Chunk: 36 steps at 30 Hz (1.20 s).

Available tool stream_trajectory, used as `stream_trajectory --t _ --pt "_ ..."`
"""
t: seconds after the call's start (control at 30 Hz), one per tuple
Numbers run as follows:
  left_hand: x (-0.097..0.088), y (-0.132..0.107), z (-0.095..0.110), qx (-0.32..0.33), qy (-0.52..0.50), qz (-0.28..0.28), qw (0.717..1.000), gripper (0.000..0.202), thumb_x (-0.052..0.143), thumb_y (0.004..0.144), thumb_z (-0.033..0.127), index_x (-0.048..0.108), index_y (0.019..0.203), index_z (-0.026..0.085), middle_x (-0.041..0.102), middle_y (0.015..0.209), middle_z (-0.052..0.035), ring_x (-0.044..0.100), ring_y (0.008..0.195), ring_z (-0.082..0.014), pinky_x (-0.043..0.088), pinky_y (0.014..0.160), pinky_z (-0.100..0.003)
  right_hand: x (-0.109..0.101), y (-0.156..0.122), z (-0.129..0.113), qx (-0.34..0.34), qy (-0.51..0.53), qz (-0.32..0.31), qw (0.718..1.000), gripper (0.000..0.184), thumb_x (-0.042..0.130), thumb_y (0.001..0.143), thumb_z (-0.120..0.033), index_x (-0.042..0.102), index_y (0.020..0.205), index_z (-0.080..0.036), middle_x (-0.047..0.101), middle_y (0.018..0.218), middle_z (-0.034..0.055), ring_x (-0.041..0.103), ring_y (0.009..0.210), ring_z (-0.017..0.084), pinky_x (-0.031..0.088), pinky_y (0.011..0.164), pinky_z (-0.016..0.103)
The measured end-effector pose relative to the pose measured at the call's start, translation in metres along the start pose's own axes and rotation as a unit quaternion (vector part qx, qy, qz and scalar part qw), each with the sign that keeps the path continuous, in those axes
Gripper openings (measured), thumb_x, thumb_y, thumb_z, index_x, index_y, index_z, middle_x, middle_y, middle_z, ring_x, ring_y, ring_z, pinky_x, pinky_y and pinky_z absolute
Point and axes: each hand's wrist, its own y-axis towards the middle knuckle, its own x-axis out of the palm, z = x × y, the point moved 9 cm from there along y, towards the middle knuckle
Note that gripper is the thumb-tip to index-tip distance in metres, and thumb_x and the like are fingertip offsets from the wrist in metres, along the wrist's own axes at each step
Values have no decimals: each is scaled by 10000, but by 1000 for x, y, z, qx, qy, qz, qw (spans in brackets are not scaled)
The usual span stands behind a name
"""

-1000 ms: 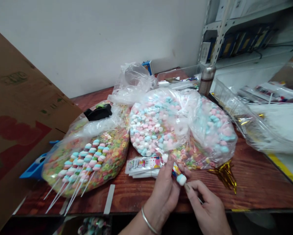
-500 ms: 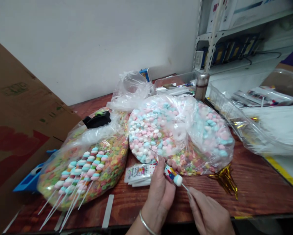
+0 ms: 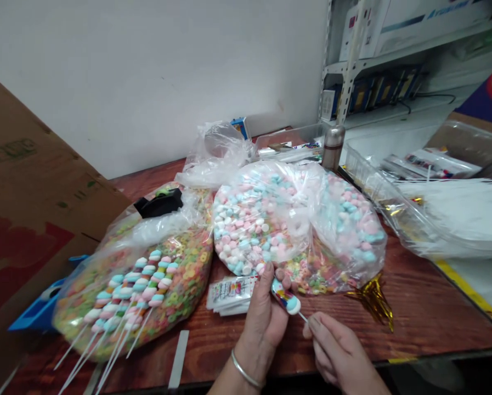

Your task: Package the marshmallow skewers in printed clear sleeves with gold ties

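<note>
My left hand (image 3: 266,318) is closed around a candy skewer (image 3: 287,299), gripping the coloured sweets with a blue and white marshmallow at the near end. My right hand (image 3: 336,351) pinches the thin white stick that comes out of that marshmallow. Both hands work at the table's near edge, just in front of a clear bag of pink, blue and white marshmallows (image 3: 270,219) and a small stack of printed packets (image 3: 231,293). To the left, several finished skewers (image 3: 134,285) lie on top of a clear bag of coloured cereal rings (image 3: 180,274).
A big cardboard box (image 3: 27,203) stands at the left with a blue plastic object (image 3: 40,310) by it. A metal bottle (image 3: 332,148), a clear tray (image 3: 295,140), crumpled plastic bags (image 3: 430,214) and a gold foil piece (image 3: 373,299) lie on the wooden table (image 3: 427,318). Metal shelving (image 3: 344,66) rises at back right.
The view has tilted slightly, so everything sits a little lower and left. My left hand has slid the sweets along while my right hand keeps hold of the stick.
</note>
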Motion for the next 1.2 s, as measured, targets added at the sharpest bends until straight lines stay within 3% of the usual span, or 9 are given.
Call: stream_trajectory --t 0.23,0.4,0.53,0.67,0.73,0.87,0.97,1.1,1.2 --pt "-3 -1 -9 -50 -68 56 995 209 666 847 310 588 758 138 552 617 32 545 497 -72 552 567 -233 7 -3 2 22 89 -30 995 447 518 876 -626 534 759 -194 234 414 -149 128 339 34 206 345 168" --pt "1 1 -2 -32 -65 64 995 294 645 853 382 555 714 140 531 590 36 531 491 -74 555 599 -258 -1 -7 -5 -34 -80 -1 996 444 432 925 -605 537 816 -187 292 492 -110 220 416 59 161 392 180" --pt "2 -7 -12 -4 -11 61 998 266 660 846 370 552 732 155 512 573 44 489 478 -71 513 572 -227 0 -8 -27 -132 -224 46 965 375 396 969 -489 538 777 -200 438 596 -42 395 514 104 313 474 209" --pt "0 -17 -34 -9 50 55 997 241 716 800 340 568 745 157 547 602 24 527 549 -94 504 648 -234 -4 -4 -45 -177 -279 98 939 302 396 972 -423 602 927 -208 648 846 55 624 841 200 474 727 252" --pt "-1 -19 -38 -17 61 44 997 228 714 801 338 583 771 153 576 643 5 552 601 -105 493 689 -235 -7 -3 -47 -176 -275 109 939 306 411 966 -418 600 1074 -203 673 1011 84 613 1043 230 470 859 271" --pt "-2 -18 -32 -9 82 27 996 223 689 821 363 590 816 163 584 668 4 569 653 -118 472 703 -242 -4 -4 -38 -160 -282 71 943 295 427 960 -423 625 935 -206 663 799 28 619 716 174 475 656 229" --pt "0 -20 -35 -9 117 5 993 235 673 832 379 607 848 155 599 682 -5 566 660 -116 455 691 -232 -8 -4 -31 -146 -208 97 962 331 465 936 -481 656 915 -210 657 757 23 607 691 172 481 646 231" --pt "-8 -26 -48 -11 171 18 985 285 624 858 425 639 915 147 615 709 -13 552 653 -107 428 639 -207 -9 3 -15 -70 -7 116 991 475 583 844 -585 646 1164 -240 667 1149 75 611 1084 237 489 895 311" --pt "-22 -28 -56 -21 245 46 968 385 624 834 490 675 968 133 547 621 21 460 521 -77 348 488 -183 -1 6 2 26 100 102 989 543 643 772 -639 637 1151 -251 691 1050 54 666 901 211 537 726 280"
